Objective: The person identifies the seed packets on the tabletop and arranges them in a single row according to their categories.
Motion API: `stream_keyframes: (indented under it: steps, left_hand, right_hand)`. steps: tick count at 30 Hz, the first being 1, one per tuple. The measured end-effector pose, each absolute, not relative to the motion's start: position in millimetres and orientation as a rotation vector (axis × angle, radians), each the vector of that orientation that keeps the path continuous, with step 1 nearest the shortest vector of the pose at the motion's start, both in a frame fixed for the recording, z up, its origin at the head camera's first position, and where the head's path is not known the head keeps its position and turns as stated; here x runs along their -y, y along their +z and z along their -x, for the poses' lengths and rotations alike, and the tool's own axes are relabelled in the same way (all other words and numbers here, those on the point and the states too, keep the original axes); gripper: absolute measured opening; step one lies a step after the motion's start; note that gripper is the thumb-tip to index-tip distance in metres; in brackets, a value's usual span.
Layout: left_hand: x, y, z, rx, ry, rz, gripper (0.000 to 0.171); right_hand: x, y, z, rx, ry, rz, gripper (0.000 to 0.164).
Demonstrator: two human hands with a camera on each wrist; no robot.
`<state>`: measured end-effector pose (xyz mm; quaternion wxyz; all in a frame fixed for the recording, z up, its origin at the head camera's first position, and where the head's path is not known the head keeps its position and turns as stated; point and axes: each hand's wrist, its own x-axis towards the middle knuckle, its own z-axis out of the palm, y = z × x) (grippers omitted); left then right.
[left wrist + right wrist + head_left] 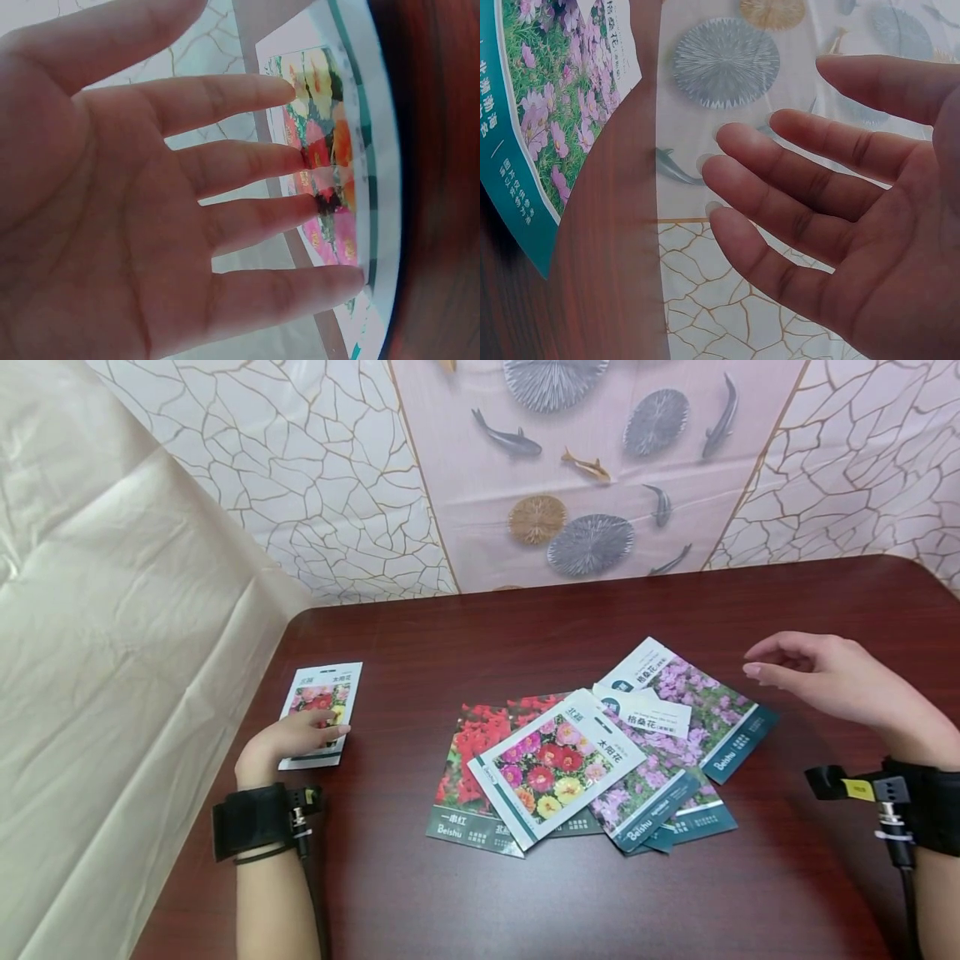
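My left hand (294,737) is over a flower seed packet (321,683) lying alone at the table's left side. In the left wrist view its fingers (247,161) are straight and spread, with the fingertips overlapping the packet's printed flowers. My right hand (832,672) hovers at the right with relaxed, slightly bent fingers and holds nothing. Nearest to it is a purple-flower seed packet (693,693), also seen in the right wrist view. In the pile at mid-table, a white-bordered packet with mixed flowers (558,768) lies on top, overlapping red-flower packets (476,752).
Several purple-flower packets (630,806) fan out under one another on the right of the pile. The dark red-brown table (420,910) ends at a patterned cloth backdrop (352,493). A pale sheet (112,652) hangs along the left edge.
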<state>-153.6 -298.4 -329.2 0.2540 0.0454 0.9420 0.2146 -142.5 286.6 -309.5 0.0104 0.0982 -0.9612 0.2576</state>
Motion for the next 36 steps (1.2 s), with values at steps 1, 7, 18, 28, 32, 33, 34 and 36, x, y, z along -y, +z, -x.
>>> stream_keyframes:
  steps: [1,7,18,28,32,33,34,36]
  left_hand:
    - [301.1,-330.1,153.5,-2.566,0.597,-0.136,0.060]
    - [313.9,-335.0,154.1,-2.603,0.670,-0.191,0.037]
    - [325.0,-337.2,152.7,-2.622,0.616,-0.088,0.060]
    - [325.3,-336.6,152.3,-2.618,0.641,-0.052,0.060]
    - [324.2,-335.1,151.3,-2.624,0.613,-0.035,0.060]
    - [323.6,-334.7,151.2,-2.627,0.606,-0.035,0.060]
    - [323.2,-333.9,150.8,-2.630,0.594,-0.036,0.060]
    - [322.5,-332.7,150.2,-2.634,0.575,-0.034,0.060]
  right_hand:
    - [-287.1,-309.8,142.6,3.002,0.807,-0.307,0.027]
    - [-287.4,-309.9,142.5,3.019,0.817,-0.306,0.028]
    - [-301.4,-329.4,152.7,3.015,0.801,-0.320,0.028]
    - [-297.2,-324.2,151.1,3.023,0.821,-0.313,0.029]
    - [-303.5,-332.8,154.8,3.009,0.788,-0.299,0.028]
    - [-304.7,-333.9,155.3,3.008,0.787,-0.307,0.028]
    - [-304.7,-333.9,155.2,3.011,0.783,-0.304,0.029]
    - [-302.6,-330.8,153.4,3.018,0.789,-0.307,0.030]
